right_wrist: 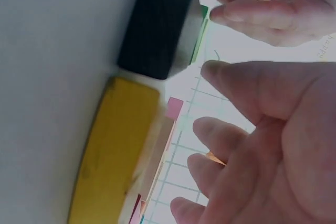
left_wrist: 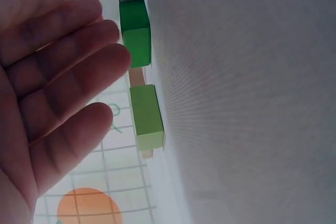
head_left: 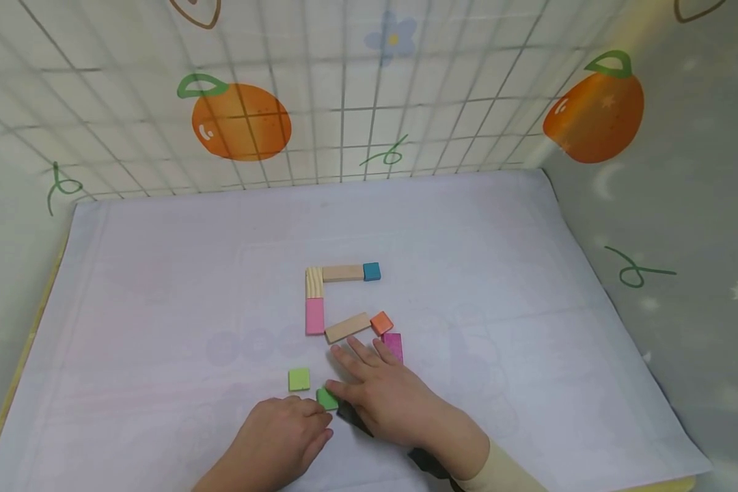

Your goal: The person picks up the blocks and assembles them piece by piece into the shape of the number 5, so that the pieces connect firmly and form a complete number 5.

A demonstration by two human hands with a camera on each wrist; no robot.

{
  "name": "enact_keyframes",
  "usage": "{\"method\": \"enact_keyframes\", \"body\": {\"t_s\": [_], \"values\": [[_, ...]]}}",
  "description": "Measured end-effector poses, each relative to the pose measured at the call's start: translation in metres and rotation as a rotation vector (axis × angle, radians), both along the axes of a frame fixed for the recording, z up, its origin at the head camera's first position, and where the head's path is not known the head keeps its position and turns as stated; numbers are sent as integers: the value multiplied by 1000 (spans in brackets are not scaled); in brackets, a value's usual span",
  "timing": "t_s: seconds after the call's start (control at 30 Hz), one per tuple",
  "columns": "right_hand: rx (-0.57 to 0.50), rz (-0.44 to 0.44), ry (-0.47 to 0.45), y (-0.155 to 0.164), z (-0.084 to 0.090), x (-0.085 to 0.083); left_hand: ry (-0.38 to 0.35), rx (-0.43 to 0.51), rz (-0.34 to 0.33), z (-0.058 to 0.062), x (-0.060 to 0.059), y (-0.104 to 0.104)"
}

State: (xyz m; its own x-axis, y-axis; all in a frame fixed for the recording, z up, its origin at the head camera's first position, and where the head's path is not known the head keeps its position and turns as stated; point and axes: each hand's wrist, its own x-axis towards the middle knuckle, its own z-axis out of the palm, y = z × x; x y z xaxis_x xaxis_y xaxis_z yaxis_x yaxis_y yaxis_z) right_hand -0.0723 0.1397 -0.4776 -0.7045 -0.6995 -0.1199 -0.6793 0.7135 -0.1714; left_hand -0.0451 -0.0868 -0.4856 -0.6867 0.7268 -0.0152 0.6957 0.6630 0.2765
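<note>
Your right hand lies flat, fingers spread, holding nothing, over a black block and a yellow block. Your left hand, its grip relaxed and empty, sits just left of the dark green block on the near worktop.

Blue cube lies at far end of block row; behind it, wire grid and orange-print wall.

left hand, fingers straight, beside green blocks
</note>
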Motion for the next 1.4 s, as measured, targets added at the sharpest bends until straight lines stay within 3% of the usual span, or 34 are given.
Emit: {"method": "enact_keyframes", "body": {"t_s": [0.2, 0.47, 0.63, 0.77, 0.93, 1.07, 1.4], "values": [[-31, -16, -32, 2, 3, 0, 121, 89, -10, -4, 4, -3], [-37, -25, -24, 3, 1, -1, 124, 95, 23, -4, 2, -3], [-39, -39, -33, 3, 1, -2, 225, 151, 91, -8, 1, -5], [-55, -45, -8, 4, 2, -3, 290, 142, 190, -10, -2, -8], [-33, -77, -32, 5, 6, -5, 190, 13, 309, -7, -5, -8], [-11, -99, -56, 4, 9, -6, 76, -73, 331, -5, -7, -7], [-17, -121, -71, 4, 9, -4, 9, -28, 341, -9, -9, -8]]}}
